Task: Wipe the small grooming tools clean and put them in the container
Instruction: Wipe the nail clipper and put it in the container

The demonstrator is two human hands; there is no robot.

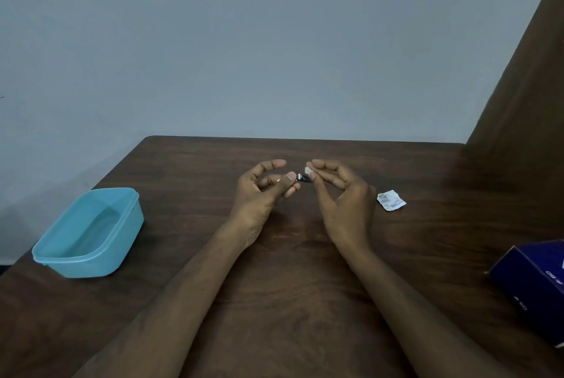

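Two hands working mid-desk: left hand (262, 191) pinching small dark metal grooming tool (303, 177), right hand (338, 191) pinching white wipe (308, 170) against it; wiping step, then placing left into empty blue plastic container (91, 234).

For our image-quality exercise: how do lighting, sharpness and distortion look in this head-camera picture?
Head view: dim, even light with soft shadows and no glare; the table edge bows from the wide lens; the small tool between the left hand and right hand is too small and soft to identify; the blue box is cropped.

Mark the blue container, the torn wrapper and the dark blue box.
blue container (58, 251): head view, near rim.
torn wrapper (391, 200): head view, centre of the white paper.
dark blue box (531, 283): head view, left side face.
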